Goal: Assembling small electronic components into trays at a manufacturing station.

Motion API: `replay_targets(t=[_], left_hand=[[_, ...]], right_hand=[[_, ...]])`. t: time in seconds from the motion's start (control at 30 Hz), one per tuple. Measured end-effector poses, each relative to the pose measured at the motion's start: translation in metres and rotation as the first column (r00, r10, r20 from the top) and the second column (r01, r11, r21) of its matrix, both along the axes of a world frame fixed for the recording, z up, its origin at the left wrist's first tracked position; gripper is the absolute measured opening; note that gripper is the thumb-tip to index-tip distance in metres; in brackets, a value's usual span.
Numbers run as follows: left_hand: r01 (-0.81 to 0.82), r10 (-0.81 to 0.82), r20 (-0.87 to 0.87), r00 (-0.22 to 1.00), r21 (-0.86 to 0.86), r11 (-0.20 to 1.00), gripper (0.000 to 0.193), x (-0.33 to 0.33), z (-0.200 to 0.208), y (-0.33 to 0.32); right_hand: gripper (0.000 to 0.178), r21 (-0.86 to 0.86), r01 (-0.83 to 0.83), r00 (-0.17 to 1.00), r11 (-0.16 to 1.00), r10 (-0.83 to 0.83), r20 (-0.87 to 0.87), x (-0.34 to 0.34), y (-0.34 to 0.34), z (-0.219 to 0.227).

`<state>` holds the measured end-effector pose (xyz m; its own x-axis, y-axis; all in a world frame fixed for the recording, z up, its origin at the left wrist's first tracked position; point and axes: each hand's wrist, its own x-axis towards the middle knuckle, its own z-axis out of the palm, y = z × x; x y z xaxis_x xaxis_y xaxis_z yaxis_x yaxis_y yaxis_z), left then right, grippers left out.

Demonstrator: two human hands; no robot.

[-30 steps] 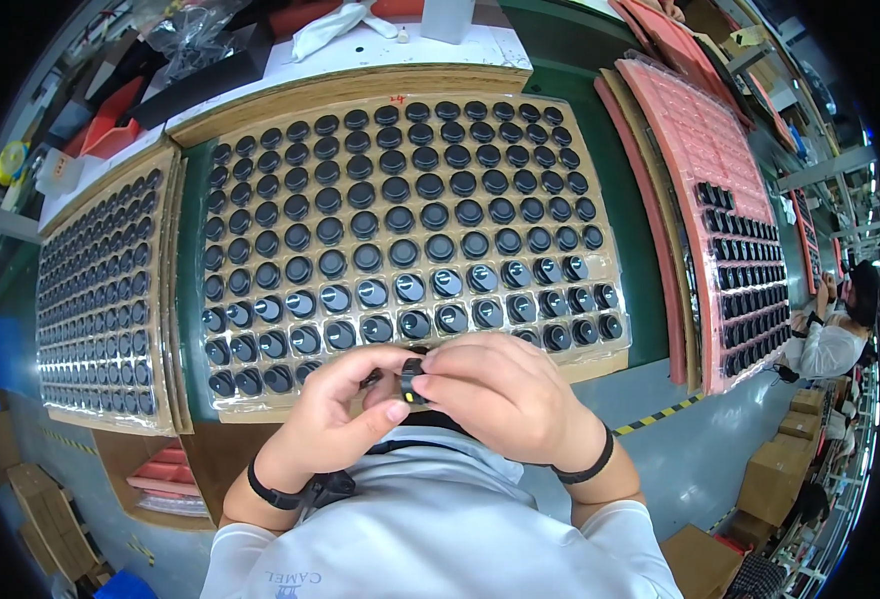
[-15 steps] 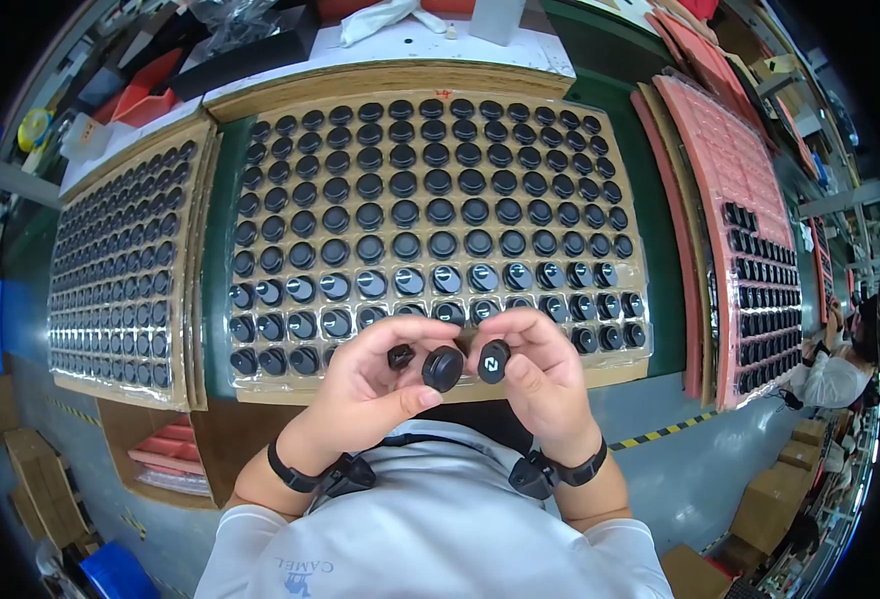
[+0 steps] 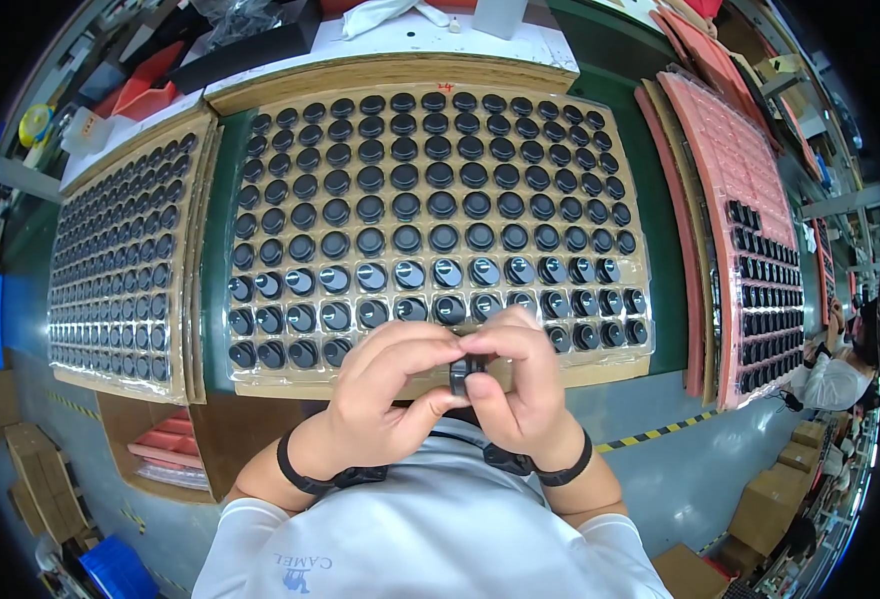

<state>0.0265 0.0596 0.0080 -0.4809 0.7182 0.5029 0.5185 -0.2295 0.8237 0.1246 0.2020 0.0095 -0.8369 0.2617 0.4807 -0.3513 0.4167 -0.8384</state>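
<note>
My left hand [image 3: 388, 387] and my right hand [image 3: 522, 389] meet in front of my body, at the near edge of the middle tray [image 3: 440, 383]. Between their fingertips are two black round caps [image 3: 467, 373], seen edge-on and pressed face to face, one from each hand. Thumbs are below and index fingers above, closed around the pair. My fingers hide most of both caps, and the small black piece seen earlier in the left palm does not show. Rows of black round caps [image 3: 443, 237] fill the clear plastic tray beyond my hands.
Another filled tray [image 3: 110, 290] stands at the left. At the right, a pink foam tray [image 3: 725, 160] holds black parts in its nearer half. A white shelf [image 3: 515, 45] runs along the back. Below left is an open cardboard box [image 3: 120, 439]; a person [image 3: 845, 369] is at far right.
Both hands have moved together. The cap in the right hand, its white-marked face showing before, has turned edge-on against the left hand's cap.
</note>
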Motion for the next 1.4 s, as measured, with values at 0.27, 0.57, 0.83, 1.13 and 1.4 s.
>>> replay_targets(t=[0.27,0.57,0.83,1.13,1.4], left_hand=[[0.013,-0.013,0.068,0.998,0.002,1.000,0.037,0.000,0.007,0.000],[0.015,-0.011,-0.091,0.996,0.049,0.999,0.036,-0.005,0.002,0.001],[0.021,-0.021,0.009,1.000,0.018,1.000,0.036,-0.002,0.004,-0.001],[0.004,-0.003,-0.033,0.999,0.027,1.000,0.036,-0.004,0.003,-0.001],[0.016,-0.016,0.003,1.000,0.010,1.000,0.039,-0.004,0.002,-0.002]], right_hand=[[0.024,-0.324,-0.041,0.999,0.945,0.042,-0.004,-0.001,-0.004,0.002],[0.032,-0.207,-0.129,0.990,0.970,0.115,-0.079,-0.003,-0.002,-0.011],[0.029,-0.649,0.017,0.994,0.760,0.056,0.090,-0.001,-0.016,0.010],[0.029,-0.692,-0.113,0.992,0.713,0.124,-0.034,0.001,-0.005,-0.003],[0.036,-0.774,-0.034,0.994,0.632,0.099,0.037,0.000,-0.009,0.007]])
